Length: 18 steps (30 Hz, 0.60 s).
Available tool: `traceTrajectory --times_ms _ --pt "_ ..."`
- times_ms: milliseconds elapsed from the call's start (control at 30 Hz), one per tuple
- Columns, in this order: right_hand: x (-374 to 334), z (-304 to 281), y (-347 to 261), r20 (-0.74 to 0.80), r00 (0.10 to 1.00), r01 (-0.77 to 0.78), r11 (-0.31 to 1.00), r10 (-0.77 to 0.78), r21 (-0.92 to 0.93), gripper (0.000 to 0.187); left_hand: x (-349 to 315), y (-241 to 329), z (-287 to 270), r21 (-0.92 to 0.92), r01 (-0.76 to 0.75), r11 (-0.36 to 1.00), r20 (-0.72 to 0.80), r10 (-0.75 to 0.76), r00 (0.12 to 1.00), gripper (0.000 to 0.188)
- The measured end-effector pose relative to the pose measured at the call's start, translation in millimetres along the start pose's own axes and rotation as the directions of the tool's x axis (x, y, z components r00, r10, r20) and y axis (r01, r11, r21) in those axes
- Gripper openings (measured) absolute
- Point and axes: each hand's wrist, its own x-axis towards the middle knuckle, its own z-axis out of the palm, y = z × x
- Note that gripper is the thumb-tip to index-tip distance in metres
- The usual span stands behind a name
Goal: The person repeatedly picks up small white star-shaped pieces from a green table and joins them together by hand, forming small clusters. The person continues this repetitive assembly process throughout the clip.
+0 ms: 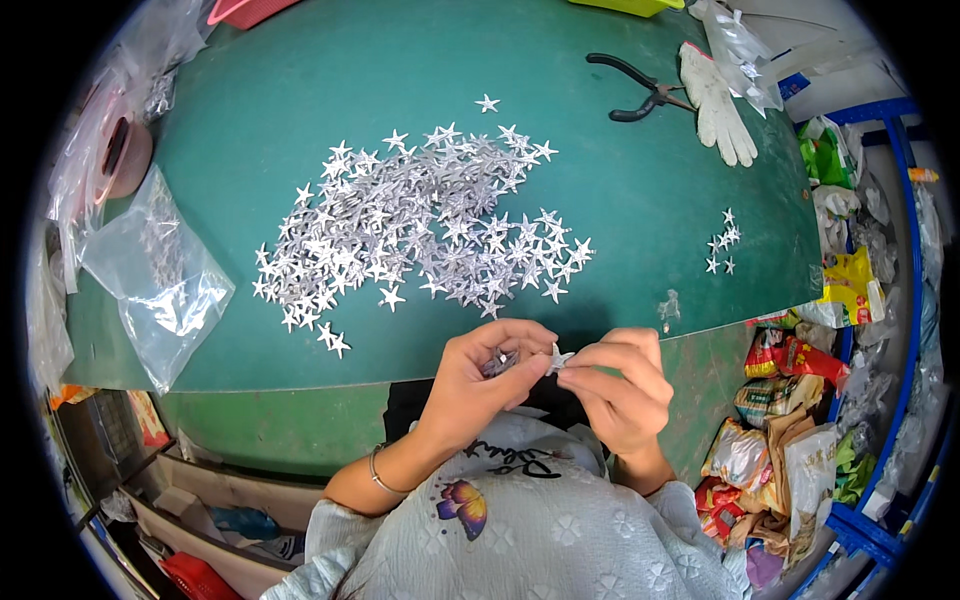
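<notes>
Nearest, the right grip (622, 385) is narrow, thumb and fingers pinching a small silver star (559, 359); the left grip (475, 372) curls around a few more stars (498, 362), its thumb tip at the pinched one. Both are at the near edge of the green desk (640, 200). Just beyond spreads a broad star pile (430, 220). On the left, a clear bag (175, 290) reaches the near edge with one corner. A wide stretch of desk separates the pile from a small star cluster (724, 242), near the right edge. Farther, black-handled pliers (655, 100) lie beside a white glove (715, 110). A pink basket (250, 11) and a yellow-green basket (632, 5) stand farthest.
</notes>
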Motion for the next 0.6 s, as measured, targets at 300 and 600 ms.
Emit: traceTrajectory --times_ms 300,600 --pt "23.8 5.0 58.2 -0.031 0.956 -0.29 0.921 0.292 -0.262 0.019 2.2 -7.0 -10.6 -0.26 -0.059 0.964 -0.012 0.058 0.998 0.017" --pt "18.5 6.1 59.2 -0.112 0.955 -0.296 0.906 0.274 -0.302 0.009 1.5 -2.5 -14.3 -0.341 -0.031 0.939 0.006 0.035 0.999 0.02"
